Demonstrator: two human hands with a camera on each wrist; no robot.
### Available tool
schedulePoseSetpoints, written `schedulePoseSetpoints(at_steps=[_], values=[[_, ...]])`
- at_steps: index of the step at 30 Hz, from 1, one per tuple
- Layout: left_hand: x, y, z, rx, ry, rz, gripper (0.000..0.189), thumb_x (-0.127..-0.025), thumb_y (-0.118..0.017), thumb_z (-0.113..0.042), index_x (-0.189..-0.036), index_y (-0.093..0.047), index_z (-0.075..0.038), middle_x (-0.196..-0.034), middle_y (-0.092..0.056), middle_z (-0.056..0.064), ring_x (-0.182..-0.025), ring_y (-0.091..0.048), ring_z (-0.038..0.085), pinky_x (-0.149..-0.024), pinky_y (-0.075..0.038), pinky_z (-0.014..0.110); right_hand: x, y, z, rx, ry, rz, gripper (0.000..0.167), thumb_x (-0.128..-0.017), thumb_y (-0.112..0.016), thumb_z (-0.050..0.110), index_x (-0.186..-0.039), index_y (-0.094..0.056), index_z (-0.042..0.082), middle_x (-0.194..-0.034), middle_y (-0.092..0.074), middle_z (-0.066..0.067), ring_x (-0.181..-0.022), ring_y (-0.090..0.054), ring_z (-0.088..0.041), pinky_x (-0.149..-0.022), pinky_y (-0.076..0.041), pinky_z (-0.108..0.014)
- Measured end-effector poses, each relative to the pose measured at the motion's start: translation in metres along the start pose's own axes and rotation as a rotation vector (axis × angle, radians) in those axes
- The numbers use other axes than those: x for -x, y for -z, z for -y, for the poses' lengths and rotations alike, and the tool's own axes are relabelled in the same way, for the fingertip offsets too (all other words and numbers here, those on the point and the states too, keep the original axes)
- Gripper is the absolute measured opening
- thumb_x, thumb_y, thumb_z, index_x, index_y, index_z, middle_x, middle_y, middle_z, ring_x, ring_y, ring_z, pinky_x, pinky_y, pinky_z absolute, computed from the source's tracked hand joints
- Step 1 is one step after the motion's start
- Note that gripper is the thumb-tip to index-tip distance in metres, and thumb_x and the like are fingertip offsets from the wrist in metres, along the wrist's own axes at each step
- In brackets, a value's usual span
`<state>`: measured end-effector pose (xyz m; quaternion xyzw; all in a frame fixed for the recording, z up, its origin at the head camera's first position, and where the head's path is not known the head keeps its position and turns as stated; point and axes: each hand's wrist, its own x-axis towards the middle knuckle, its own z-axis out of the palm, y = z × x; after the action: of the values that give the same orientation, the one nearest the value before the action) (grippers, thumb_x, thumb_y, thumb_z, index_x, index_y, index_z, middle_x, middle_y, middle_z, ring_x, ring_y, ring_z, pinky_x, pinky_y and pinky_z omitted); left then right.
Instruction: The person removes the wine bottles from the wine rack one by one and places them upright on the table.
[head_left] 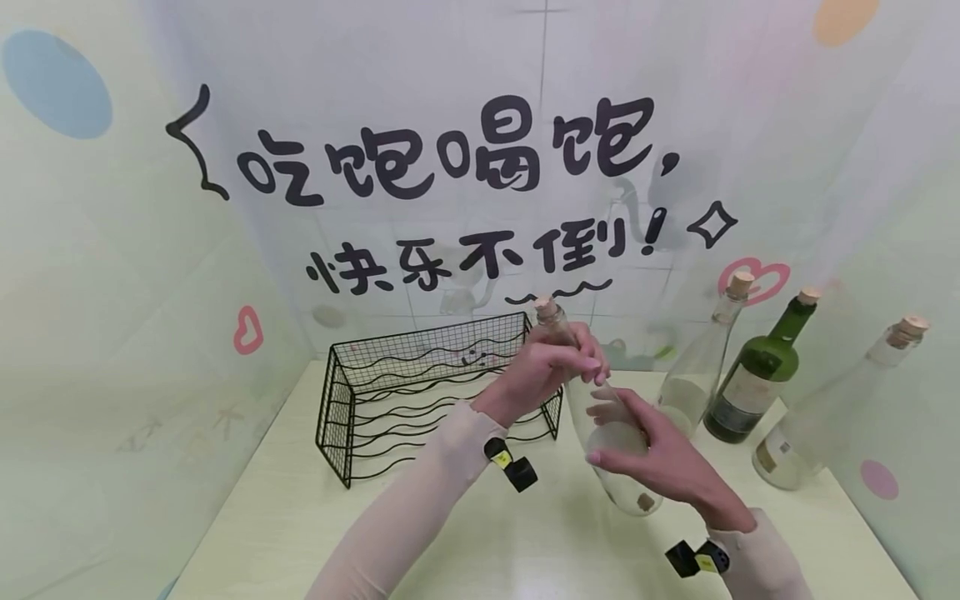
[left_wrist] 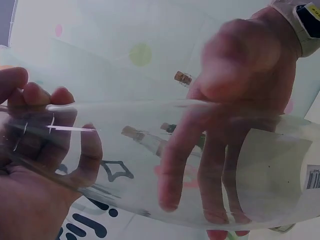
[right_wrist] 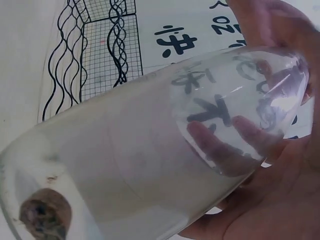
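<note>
A clear glass bottle (head_left: 618,437) with a cork stopper (head_left: 546,308) leans at a tilt in front of me, its top toward the back left. My left hand (head_left: 551,367) grips it at the neck and shoulder, just below the cork. Lower down, my right hand (head_left: 667,454) holds the body, thumb on the near side and fingers behind, seen through the glass. A pale label (left_wrist: 275,172) covers part of the lower body in the left wrist view. The base shows at the lower left of the right wrist view.
A black wire rack (head_left: 339,421) with wavy bars stands left on the pale table (head_left: 495,542). To the right stand a clear corked bottle (head_left: 693,367), a green corked bottle (head_left: 768,358) and another clear corked bottle (head_left: 825,408). A printed curtain (head_left: 450,75) hangs behind.
</note>
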<state>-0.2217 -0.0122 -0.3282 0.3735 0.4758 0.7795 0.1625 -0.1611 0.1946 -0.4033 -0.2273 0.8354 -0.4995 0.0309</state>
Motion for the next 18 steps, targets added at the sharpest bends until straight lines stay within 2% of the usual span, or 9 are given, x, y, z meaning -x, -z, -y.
schedulePoseSetpoints(at_steps=[5,10,15,18], values=[[-0.0017,-0.0023,0.002,-0.004,0.021,-0.012,0.031,-0.087,-0.049,0.011,-0.071,-0.058,-0.013,-0.069,-0.063,-0.004,-0.069,-0.063,0.014,-0.078,-0.051,0.029,-0.0015,-0.0047,0.0009,0.04,-0.054,-0.02,0.071,-0.081,-0.088,0.029,-0.14,-0.051,0.02,-0.127,-0.068,-0.01,-0.102,-0.067,-0.024,-0.077,-0.058,-0.027],[-0.0023,-0.0032,0.0049,-0.021,0.051,-0.029,0.028,-0.088,-0.05,0.01,-0.072,-0.058,-0.013,-0.071,-0.064,-0.003,-0.07,-0.063,0.015,-0.079,-0.052,0.031,-0.002,-0.0075,-0.0015,0.068,-0.045,-0.038,0.068,-0.079,-0.089,0.028,-0.138,-0.054,0.02,-0.12,-0.07,-0.008,-0.098,-0.067,-0.019,-0.077,-0.056,-0.027],[-0.0014,-0.0044,0.0046,-0.094,0.063,-0.013,0.027,-0.092,-0.053,0.007,-0.076,-0.06,-0.014,-0.075,-0.065,-0.004,-0.077,-0.066,0.014,-0.088,-0.053,0.032,-0.001,-0.0067,-0.0044,0.059,-0.024,-0.025,0.069,-0.081,-0.087,0.028,-0.139,-0.052,0.019,-0.12,-0.071,-0.008,-0.101,-0.067,-0.019,-0.078,-0.056,-0.027],[-0.0017,-0.0036,0.0045,-0.16,0.063,0.009,0.018,-0.095,-0.054,0.004,-0.085,-0.061,-0.008,-0.081,-0.069,-0.002,-0.087,-0.069,0.014,-0.094,-0.055,0.033,-0.0004,-0.0049,-0.0059,0.061,-0.007,-0.02,0.068,-0.082,-0.086,0.027,-0.14,-0.051,0.018,-0.121,-0.07,-0.009,-0.102,-0.068,-0.018,-0.079,-0.057,-0.027]])
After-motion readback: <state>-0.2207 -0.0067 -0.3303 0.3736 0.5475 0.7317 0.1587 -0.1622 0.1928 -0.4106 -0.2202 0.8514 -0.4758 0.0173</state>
